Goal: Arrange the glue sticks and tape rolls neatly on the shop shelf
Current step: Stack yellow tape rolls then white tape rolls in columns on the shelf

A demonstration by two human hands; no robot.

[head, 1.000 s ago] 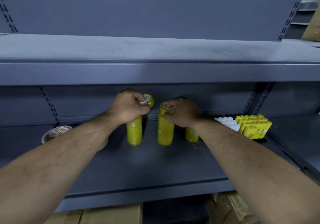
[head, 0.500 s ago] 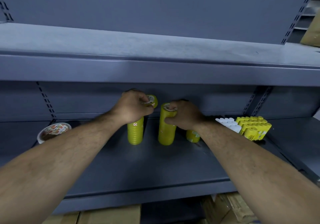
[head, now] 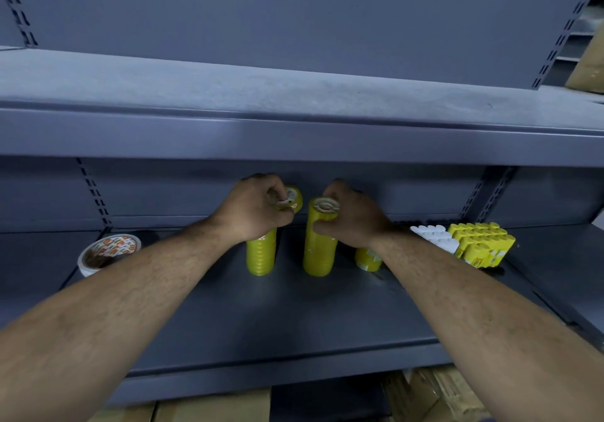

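Since half a second ago the right hand (head: 356, 219) has slid off the top of the middle tape stack (head: 319, 248). The stack's ringed top face now shows, and the fingers curl round its upper side, thumb low on the front. Left hand (head: 256, 209) much as before: fingers pinch a single yellow tape roll (head: 293, 196), tilted, at the top of the left tape stack (head: 260, 258), which stands upright under that hand. Both stacks stand on the grey shelf (head: 294, 323), slightly apart, between the two hands. A short tape stack (head: 367, 258) sits partly hidden behind the right wrist. Right of the right hand: white glue sticks (head: 434, 240) just beside a block of yellow glue sticks (head: 480, 242). Well left of the left forearm: a wide printed tape roll (head: 109, 251).
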